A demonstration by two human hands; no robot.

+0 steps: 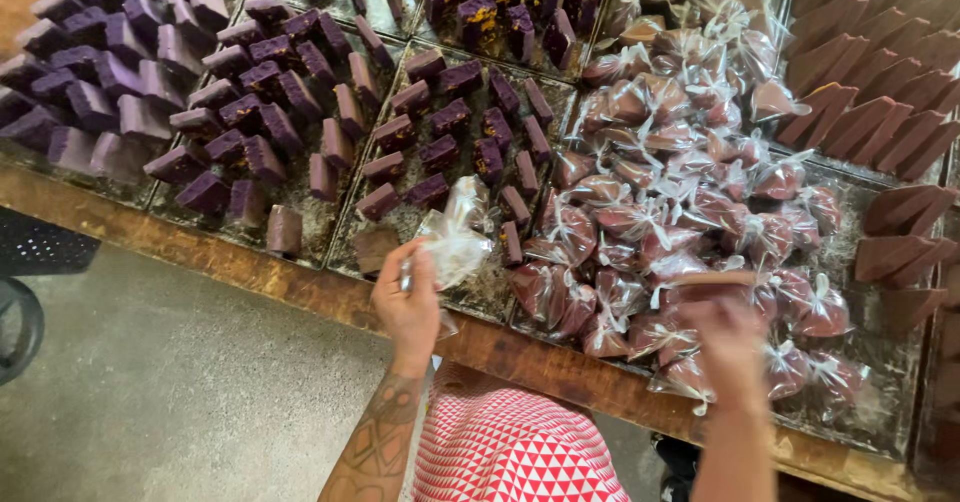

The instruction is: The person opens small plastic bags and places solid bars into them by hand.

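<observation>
Clear plastic bag point(455, 237) pinched in left hand point(408, 307), raised over tray point(395, 224) of dark purple bars point(430, 152). Brown bar point(705, 284) gripped flat in blurred right hand point(730, 347), above heap of bagged brown bars point(670, 202) tied shut. Unwrapped brown bars point(870, 72) stacked at far right. Wooden table edge point(250, 272) running below the trays
</observation>
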